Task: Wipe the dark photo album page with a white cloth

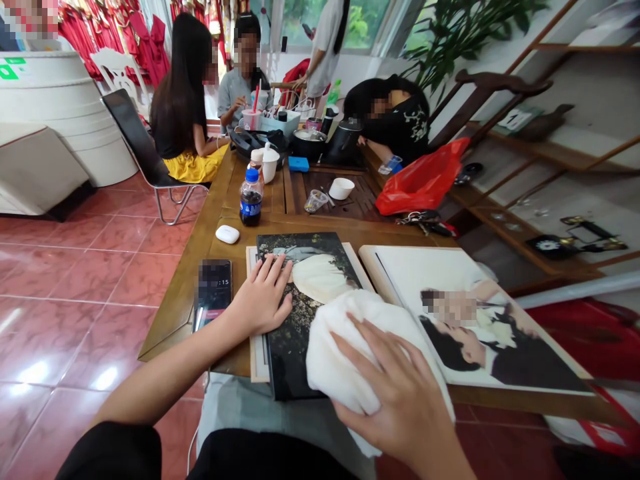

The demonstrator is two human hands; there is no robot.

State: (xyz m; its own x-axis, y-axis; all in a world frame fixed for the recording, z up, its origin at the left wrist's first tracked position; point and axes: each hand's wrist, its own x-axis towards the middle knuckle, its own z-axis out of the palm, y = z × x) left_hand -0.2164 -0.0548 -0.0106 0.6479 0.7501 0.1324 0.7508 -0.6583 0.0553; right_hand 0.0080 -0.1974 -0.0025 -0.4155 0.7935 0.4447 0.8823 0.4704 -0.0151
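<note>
I sit at a brown wooden table (173,327) on a red-tiled floor (90,280), people around its far end. A pale photo panel (395,280) lies right of the dark photo panel (290,360) before me. My left hand (265,293) lies flat on the dark one, fingers slightly apart; my right hand (395,387) spreads its fingers over a bunched white cloth (335,327), seemingly resting on that panel's right side.
</note>
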